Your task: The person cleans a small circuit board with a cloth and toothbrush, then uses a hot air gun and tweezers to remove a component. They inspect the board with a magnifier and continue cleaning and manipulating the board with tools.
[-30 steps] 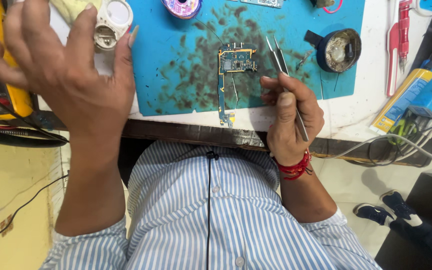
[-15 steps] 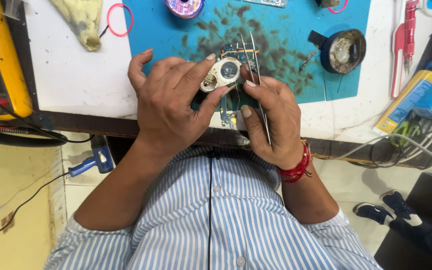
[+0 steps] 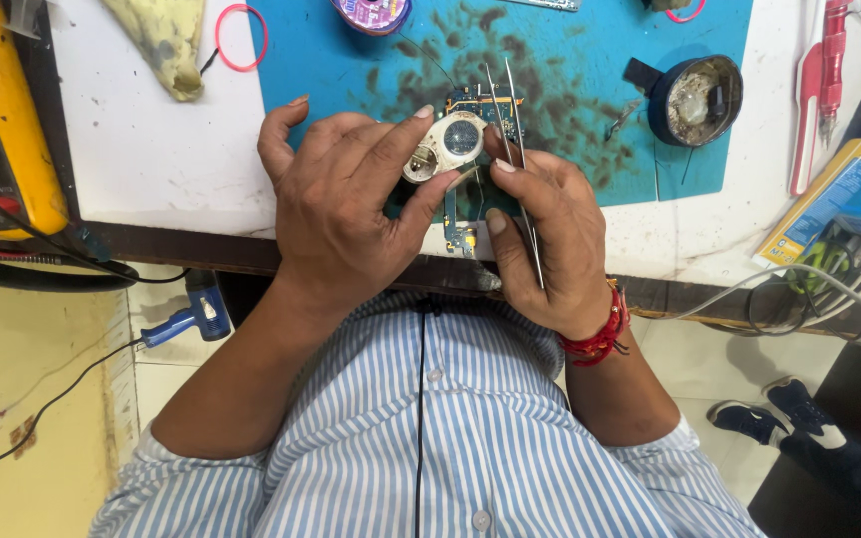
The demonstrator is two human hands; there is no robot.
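Note:
My left hand (image 3: 346, 204) grips a small white double-lens magnifier (image 3: 444, 145) between thumb and fingers, holding it over a blue circuit board (image 3: 468, 189) on the stained blue mat (image 3: 570, 60). My right hand (image 3: 545, 239) holds metal tweezers (image 3: 510, 120) along the palm, tips pointing away over the board. Its fingertips touch the magnifier's edge and the board. Both hands hide most of the board; only its top edge and lower strip show.
A round blue tin (image 3: 695, 100) with residue sits on the mat's right side. A red tool (image 3: 814, 80), a yellow tube (image 3: 824, 199) and cables (image 3: 809, 279) lie at right. At left are a yellow meter (image 3: 2, 120), a stained cloth (image 3: 166, 45) and a red ring (image 3: 241, 35).
My left hand brought the magnifier from the far left down over the board. It has since settled there, close against my right hand, which keeps the tweezers.

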